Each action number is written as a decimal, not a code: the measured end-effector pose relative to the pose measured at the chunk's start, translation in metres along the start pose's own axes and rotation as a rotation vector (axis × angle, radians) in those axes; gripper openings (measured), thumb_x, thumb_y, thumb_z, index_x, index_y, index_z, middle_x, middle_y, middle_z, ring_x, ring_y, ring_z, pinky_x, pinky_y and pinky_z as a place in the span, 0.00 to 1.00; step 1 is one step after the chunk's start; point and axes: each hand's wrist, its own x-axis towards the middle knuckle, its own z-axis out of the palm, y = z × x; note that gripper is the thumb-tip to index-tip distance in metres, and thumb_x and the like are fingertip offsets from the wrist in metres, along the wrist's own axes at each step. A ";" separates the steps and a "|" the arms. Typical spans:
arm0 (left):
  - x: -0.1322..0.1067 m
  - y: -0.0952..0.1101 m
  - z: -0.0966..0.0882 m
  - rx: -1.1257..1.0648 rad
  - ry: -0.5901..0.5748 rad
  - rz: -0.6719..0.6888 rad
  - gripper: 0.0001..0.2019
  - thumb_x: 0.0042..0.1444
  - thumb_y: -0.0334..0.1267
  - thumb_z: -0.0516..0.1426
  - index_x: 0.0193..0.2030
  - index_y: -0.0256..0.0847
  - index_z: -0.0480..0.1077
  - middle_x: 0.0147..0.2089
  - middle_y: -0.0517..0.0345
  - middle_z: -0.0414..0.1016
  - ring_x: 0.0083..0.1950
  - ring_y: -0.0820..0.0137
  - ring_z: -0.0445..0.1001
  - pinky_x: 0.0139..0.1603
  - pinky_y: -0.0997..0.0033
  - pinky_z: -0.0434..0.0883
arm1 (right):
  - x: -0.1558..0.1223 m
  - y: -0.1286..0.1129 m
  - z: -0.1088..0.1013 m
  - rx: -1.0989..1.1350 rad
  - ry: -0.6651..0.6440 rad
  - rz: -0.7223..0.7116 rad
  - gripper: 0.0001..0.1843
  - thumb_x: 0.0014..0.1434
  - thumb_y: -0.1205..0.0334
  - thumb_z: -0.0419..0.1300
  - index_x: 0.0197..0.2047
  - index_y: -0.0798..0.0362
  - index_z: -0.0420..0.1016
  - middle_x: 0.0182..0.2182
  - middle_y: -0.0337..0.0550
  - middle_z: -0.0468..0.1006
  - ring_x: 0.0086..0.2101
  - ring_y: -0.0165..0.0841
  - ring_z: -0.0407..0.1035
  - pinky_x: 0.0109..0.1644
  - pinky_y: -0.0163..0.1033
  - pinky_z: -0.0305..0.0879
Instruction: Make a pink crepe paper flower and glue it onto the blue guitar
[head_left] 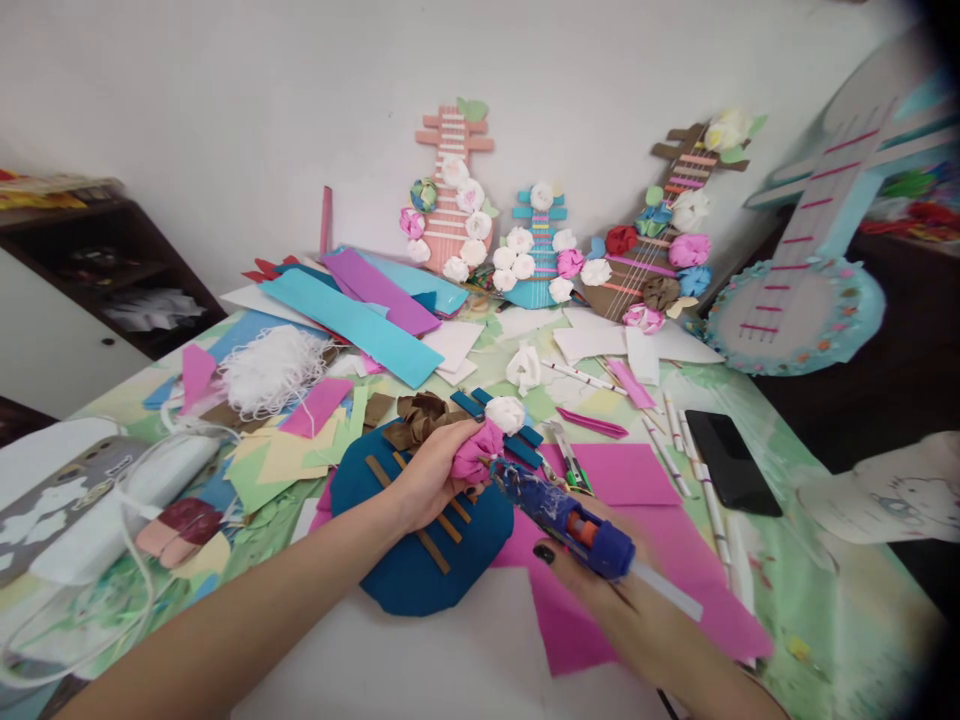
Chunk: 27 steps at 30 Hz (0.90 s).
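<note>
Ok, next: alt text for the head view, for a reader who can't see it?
The left hand holds a pink flower over a blue guitar while the right hand points a glue gun at it. Paper scraps cover the table, a phone lies at right, and flowered guitars lean on the wall behind.

Rear, leaning on the wall (225,120), left to right:
- pink guitar (450,215)
- teal guitar (536,285)
- brown guitar (637,285)

All three carry foam flowers. A larger pale-blue guitar (802,300) stands at far right.

Table (840,600):
- teal sheet (352,325) and purple sheet (382,290) overlap at rear left.
- white thread (266,370) lies tangled left of centre.
- white flower (523,368) lies loose near centre.
- scissors (566,452) lie at the edge of the magenta sheet (622,472).
- white sticks (675,450) lie between that sheet and the phone (731,460).

A dark shelf (112,250) stands at far left.
</note>
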 end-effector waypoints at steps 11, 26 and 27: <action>0.001 -0.002 -0.001 0.022 -0.007 -0.015 0.14 0.55 0.46 0.59 0.34 0.34 0.72 0.26 0.57 0.72 0.22 0.73 0.69 0.19 0.77 0.67 | -0.001 0.004 0.004 -0.012 -0.031 0.028 0.12 0.62 0.51 0.56 0.36 0.51 0.72 0.27 0.40 0.73 0.26 0.32 0.66 0.31 0.35 0.64; -0.004 0.009 0.001 -0.101 0.022 -0.087 0.13 0.62 0.37 0.49 0.32 0.33 0.70 0.23 0.56 0.70 0.20 0.75 0.66 0.15 0.78 0.62 | -0.012 0.010 0.003 0.000 -0.033 0.090 0.16 0.62 0.51 0.55 0.28 0.52 0.64 0.24 0.37 0.68 0.25 0.29 0.62 0.27 0.33 0.58; -0.004 0.009 0.001 -0.104 0.030 -0.089 0.13 0.62 0.37 0.49 0.32 0.33 0.70 0.25 0.55 0.72 0.19 0.75 0.66 0.15 0.78 0.61 | -0.012 0.010 0.003 -0.008 -0.031 0.085 0.16 0.62 0.51 0.55 0.28 0.52 0.64 0.24 0.37 0.68 0.25 0.29 0.62 0.27 0.33 0.58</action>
